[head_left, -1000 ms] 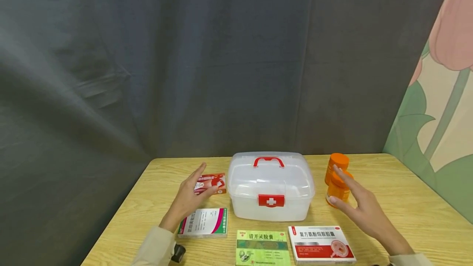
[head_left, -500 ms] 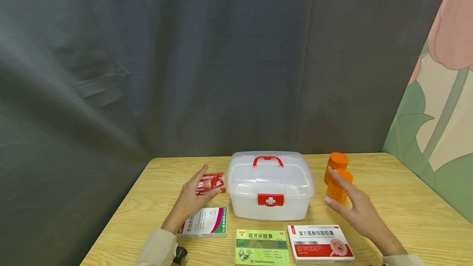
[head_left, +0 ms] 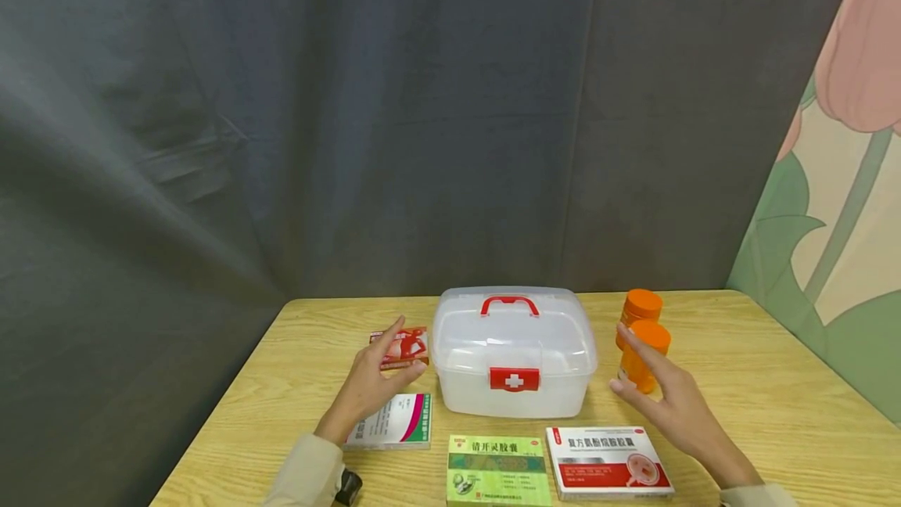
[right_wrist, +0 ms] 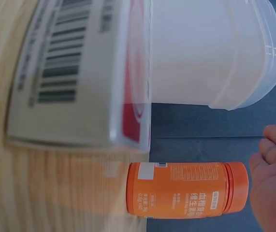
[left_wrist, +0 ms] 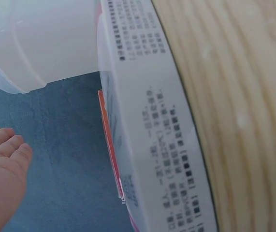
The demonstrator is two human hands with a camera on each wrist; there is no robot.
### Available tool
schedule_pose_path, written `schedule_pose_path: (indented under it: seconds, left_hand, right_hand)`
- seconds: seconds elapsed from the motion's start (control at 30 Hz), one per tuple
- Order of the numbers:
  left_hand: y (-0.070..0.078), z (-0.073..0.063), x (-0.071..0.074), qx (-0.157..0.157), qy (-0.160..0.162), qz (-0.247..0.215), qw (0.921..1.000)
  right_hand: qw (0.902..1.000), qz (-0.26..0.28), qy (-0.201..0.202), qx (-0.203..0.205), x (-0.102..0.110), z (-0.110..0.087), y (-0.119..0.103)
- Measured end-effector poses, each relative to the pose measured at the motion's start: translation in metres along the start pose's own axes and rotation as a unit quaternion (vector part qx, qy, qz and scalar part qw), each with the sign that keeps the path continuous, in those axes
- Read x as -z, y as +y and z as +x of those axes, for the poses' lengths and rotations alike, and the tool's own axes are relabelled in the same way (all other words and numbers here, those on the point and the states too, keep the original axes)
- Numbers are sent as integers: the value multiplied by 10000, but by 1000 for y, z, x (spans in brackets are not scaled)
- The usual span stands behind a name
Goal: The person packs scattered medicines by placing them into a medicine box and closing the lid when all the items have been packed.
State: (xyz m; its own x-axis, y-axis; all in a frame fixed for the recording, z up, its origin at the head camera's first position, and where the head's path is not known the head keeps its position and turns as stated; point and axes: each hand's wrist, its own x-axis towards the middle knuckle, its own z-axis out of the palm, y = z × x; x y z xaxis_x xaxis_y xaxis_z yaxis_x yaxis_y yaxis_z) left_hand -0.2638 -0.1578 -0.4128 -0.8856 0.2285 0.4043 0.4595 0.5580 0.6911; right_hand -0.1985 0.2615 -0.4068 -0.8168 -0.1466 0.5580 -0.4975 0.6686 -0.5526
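Note:
A clear plastic first-aid box with a red handle and a red cross latch stands closed on the table. To its left my left hand hovers, fingers extended and thumb apart, holding nothing. Behind that hand lies a red medicine box, and below it a white-and-green medicine box, both partly covered. My right hand is raised on the other side, also holding nothing. Its fingers overlap two orange bottles in the head view. The right wrist view shows one orange bottle upright beside the hand.
A green medicine box and a red-and-white medicine box lie flat in front of the first-aid box. Dark cloth hangs behind the wooden table. A wall with painted flowers borders the right side.
Both hands have drifted slightly inward towards the first-aid box, the left one to the right and the right one to the left. The boxes and bottles have stayed in place.

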Motion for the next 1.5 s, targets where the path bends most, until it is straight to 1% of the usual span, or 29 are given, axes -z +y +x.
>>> schedule_pose_path:
  seconds: [0.2,0.37,0.5,0.67,0.83,1.0,1.2,1.27,1.37,1.5]
  left_hand:
    - [-1,1,-4,9,-30,27,10000]
    - [1,0,-5,164,-90,62,9998]
    - [2,0,-7,231,-146,-17,9996]
    - [2,0,-10,217,-235,-82,9995]
    - [4,1,-12,152,-253,-41,9996]
    - [5,2,-14,-33,-197,-65,9998]
    - [6,3,-16,-204,-243,-80,9995]
    - [6,3,-16,-219,-249,-64,9994]
    - [7,3,-17,-175,-271,-62,9995]
    - [7,3,-19,35,-375,-2,9993]
  right_hand:
    - [10000,-19,-12,9,-3,1,1]
    - [10000,15,-20,19,-5,0,0]
    - [10000,-2,-41,-53,-6,0,0]
    - [9998,-39,-110,-167,-7,1,-1]
    - [9996,-37,-150,-219,-10,2,-1]
    - [9995,39,-145,-265,-13,2,0]
    - [9986,-1,-197,-482,-14,3,-2]
    - [9983,-39,-210,-539,-15,3,-3]
    - [9984,-47,-185,-533,-17,3,-2]
    - [9986,-31,-157,-508,-19,3,-1]
